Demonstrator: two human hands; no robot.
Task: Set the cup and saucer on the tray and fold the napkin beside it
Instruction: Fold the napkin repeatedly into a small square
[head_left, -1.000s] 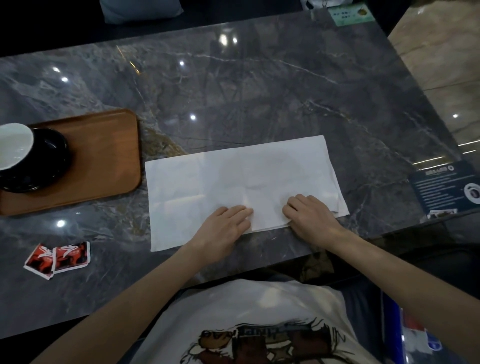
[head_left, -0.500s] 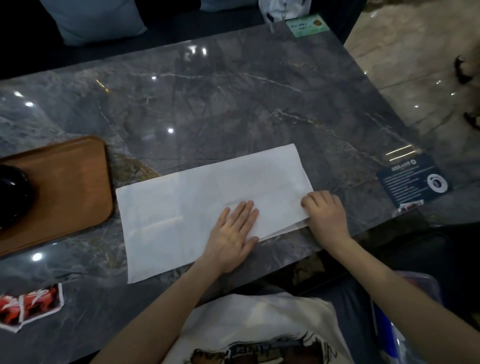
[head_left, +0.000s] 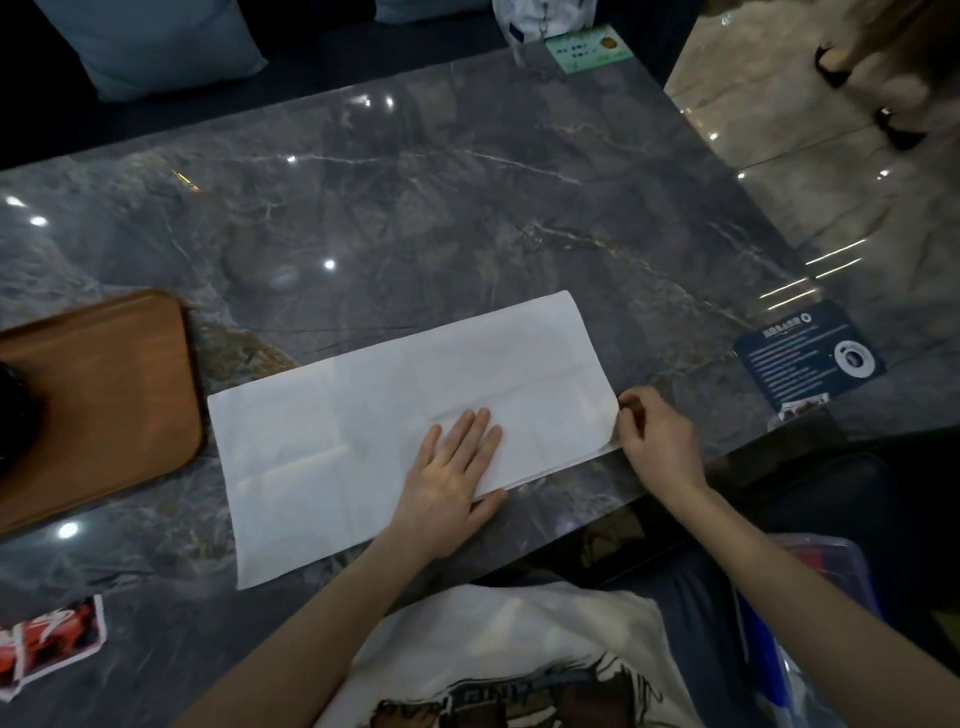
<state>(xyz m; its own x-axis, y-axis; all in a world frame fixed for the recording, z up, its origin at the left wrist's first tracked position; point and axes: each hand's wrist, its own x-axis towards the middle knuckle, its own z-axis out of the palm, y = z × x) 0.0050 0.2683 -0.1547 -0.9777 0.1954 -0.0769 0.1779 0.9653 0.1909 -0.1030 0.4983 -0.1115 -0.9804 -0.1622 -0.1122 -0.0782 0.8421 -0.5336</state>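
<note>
Napkin (head_left: 363, 441): white, folded into a long rectangle, lying flat on the grey marbled tabletop (head_left: 441, 218) near its front edge, tilted so its right end sits farther from the person than its left. Crease lines cross it. Its left end lies just beside the tray, not touching.

Left hand (head_left: 452, 478): palm down, fingers spread flat and pressing on the napkin right of its middle, the thumb at the near edge. It grips nothing.

Right hand (head_left: 657, 441): at the napkin's right end, fingers curled in and pinching the paper's edge, which lifts slightly off the tabletop there.

Tray (head_left: 104, 400): brown wood, rounded corners, at the left edge of view, partly cut off.

Dark rounded object (head_left: 13, 415): on the tray at the frame's left edge, only a sliver visible; cannot be identified as cup or saucer.

Red-and-white sachets (head_left: 52, 644): on the tabletop, near left corner.

Dark blue printed card (head_left: 810, 358): on the tabletop at right, well apart from the napkin.
</note>
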